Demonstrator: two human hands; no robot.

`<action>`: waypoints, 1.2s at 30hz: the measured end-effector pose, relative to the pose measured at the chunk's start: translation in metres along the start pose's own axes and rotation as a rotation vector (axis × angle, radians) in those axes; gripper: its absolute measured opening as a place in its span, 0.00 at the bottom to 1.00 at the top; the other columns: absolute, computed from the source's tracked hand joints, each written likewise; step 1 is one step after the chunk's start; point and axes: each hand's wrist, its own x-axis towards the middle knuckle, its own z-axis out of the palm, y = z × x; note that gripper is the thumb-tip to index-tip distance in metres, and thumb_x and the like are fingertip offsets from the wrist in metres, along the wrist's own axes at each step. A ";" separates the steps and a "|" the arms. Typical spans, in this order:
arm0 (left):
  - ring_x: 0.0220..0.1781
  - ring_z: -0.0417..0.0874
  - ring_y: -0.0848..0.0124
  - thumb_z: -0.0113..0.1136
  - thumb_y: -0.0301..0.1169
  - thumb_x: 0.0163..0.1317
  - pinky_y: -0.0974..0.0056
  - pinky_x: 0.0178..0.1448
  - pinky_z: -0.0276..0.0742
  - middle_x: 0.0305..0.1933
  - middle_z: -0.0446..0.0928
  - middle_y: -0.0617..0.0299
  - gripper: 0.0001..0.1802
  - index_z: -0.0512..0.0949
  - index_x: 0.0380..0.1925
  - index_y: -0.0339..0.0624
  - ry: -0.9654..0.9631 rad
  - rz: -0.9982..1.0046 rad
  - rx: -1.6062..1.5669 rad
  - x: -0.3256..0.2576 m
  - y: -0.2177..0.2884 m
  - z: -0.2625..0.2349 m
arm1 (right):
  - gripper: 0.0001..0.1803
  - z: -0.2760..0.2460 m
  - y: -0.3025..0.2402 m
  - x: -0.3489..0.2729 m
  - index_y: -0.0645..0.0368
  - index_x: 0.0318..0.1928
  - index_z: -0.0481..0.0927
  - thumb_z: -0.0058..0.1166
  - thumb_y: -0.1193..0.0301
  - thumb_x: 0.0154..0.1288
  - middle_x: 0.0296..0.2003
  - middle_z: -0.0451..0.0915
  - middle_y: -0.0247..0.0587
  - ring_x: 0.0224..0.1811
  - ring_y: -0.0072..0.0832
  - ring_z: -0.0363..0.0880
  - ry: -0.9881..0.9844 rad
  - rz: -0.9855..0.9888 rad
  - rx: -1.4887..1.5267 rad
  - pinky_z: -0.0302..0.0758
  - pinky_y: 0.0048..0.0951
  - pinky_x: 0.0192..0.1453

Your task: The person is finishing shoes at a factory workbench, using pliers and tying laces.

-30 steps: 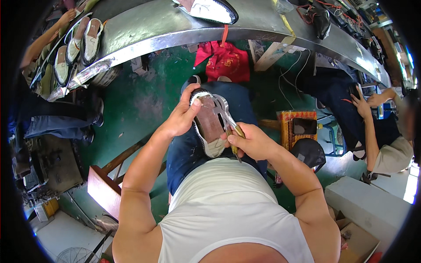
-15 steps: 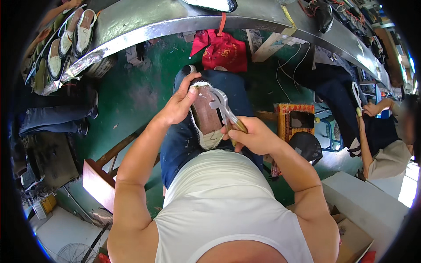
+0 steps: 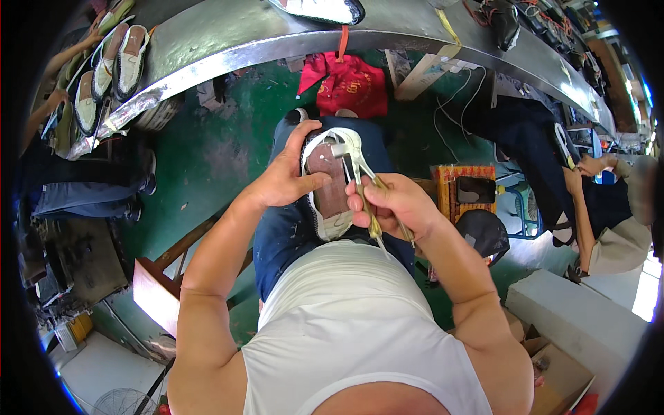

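Observation:
Bottom-up on my lap rests a shoe [image 3: 330, 181] with a brown sole board and a white upper edge folded around it. My left hand [image 3: 290, 169] grips its left side, fingers by the toe and thumb lying over the board. Shoe pincers [image 3: 355, 155] with a hammer-like knob on the head are in my right hand [image 3: 398, 205], their handles spread apart. The pincers' head is over the right toe edge, where the white upper stands up in a loop; whether the jaws bite it I cannot make out.
A metal bench [image 3: 228, 41] curves across the far side, with several unfinished shoes [image 3: 129, 62] at its left end. A red cloth bag [image 3: 351, 86] hangs below it. A phone [image 3: 476, 189] lies on a patterned stool at right. Co-workers sit on both sides.
The pincers have turned more upright and their handles have spread. The white upper at the toe now stands up. My left thumb has slid from the toe down onto the sole board.

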 end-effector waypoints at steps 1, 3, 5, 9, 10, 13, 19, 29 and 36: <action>0.67 0.66 0.65 0.70 0.21 0.53 0.62 0.71 0.62 0.65 0.63 0.54 0.49 0.52 0.72 0.45 0.008 0.029 0.048 0.000 0.001 0.000 | 0.13 0.002 0.003 0.004 0.64 0.50 0.75 0.48 0.66 0.76 0.34 0.78 0.39 0.32 0.22 0.79 -0.002 0.003 -0.001 0.73 0.23 0.27; 0.66 0.67 0.65 0.71 0.21 0.52 0.62 0.71 0.62 0.65 0.65 0.54 0.50 0.52 0.72 0.45 0.006 -0.039 0.022 0.000 -0.005 -0.003 | 0.12 0.000 0.007 0.016 0.63 0.49 0.75 0.48 0.66 0.76 0.33 0.79 0.40 0.30 0.23 0.79 0.013 -0.017 0.178 0.75 0.24 0.29; 0.66 0.67 0.64 0.72 0.22 0.52 0.62 0.71 0.63 0.64 0.66 0.54 0.51 0.51 0.72 0.45 0.004 -0.102 0.000 0.001 -0.009 -0.007 | 0.14 -0.018 0.003 0.017 0.64 0.49 0.74 0.50 0.66 0.74 0.34 0.79 0.39 0.34 0.25 0.82 -0.017 0.042 -0.034 0.79 0.26 0.34; 0.68 0.67 0.61 0.74 0.25 0.50 0.60 0.72 0.62 0.67 0.64 0.51 0.53 0.51 0.72 0.44 -0.032 -0.118 -0.067 0.001 -0.006 -0.007 | 0.15 -0.019 -0.013 0.010 0.67 0.47 0.73 0.54 0.67 0.70 0.33 0.80 0.41 0.32 0.26 0.83 0.145 0.040 -1.000 0.75 0.30 0.30; 0.65 0.68 0.65 0.72 0.21 0.51 0.62 0.70 0.63 0.64 0.66 0.54 0.54 0.48 0.73 0.47 -0.044 -0.109 0.064 0.004 -0.003 -0.005 | 0.14 -0.028 -0.014 0.011 0.66 0.48 0.75 0.54 0.68 0.70 0.34 0.81 0.40 0.32 0.25 0.81 0.137 -0.152 -1.348 0.76 0.28 0.30; 0.68 0.64 0.61 0.71 0.22 0.49 0.60 0.72 0.60 0.67 0.60 0.51 0.54 0.49 0.73 0.46 -0.056 -0.064 0.145 0.011 0.005 0.002 | 0.12 -0.022 -0.034 0.014 0.62 0.48 0.76 0.55 0.69 0.69 0.32 0.81 0.36 0.30 0.22 0.79 0.074 -0.365 -1.720 0.73 0.25 0.29; 0.76 0.55 0.46 0.72 0.31 0.47 0.55 0.78 0.52 0.72 0.54 0.44 0.48 0.58 0.69 0.41 -0.328 0.105 0.310 0.026 0.033 0.042 | 0.13 0.036 -0.068 0.021 0.62 0.50 0.76 0.53 0.67 0.72 0.33 0.82 0.36 0.30 0.17 0.78 0.171 -0.203 -0.448 0.67 0.16 0.27; 0.74 0.59 0.65 0.49 0.42 0.75 0.61 0.75 0.53 0.72 0.59 0.54 0.30 0.56 0.71 0.44 0.100 0.014 0.004 0.012 -0.029 0.000 | 0.12 -0.024 0.004 0.009 0.65 0.50 0.77 0.52 0.73 0.70 0.38 0.82 0.40 0.32 0.19 0.77 0.075 0.003 -0.594 0.75 0.23 0.37; 0.80 0.51 0.52 0.42 0.46 0.76 0.55 0.79 0.47 0.76 0.54 0.45 0.30 0.58 0.69 0.38 0.152 0.045 0.137 0.005 -0.026 -0.002 | 0.11 -0.011 -0.030 0.014 0.67 0.47 0.77 0.52 0.72 0.70 0.38 0.84 0.42 0.40 0.21 0.80 0.020 0.187 -0.458 0.74 0.23 0.46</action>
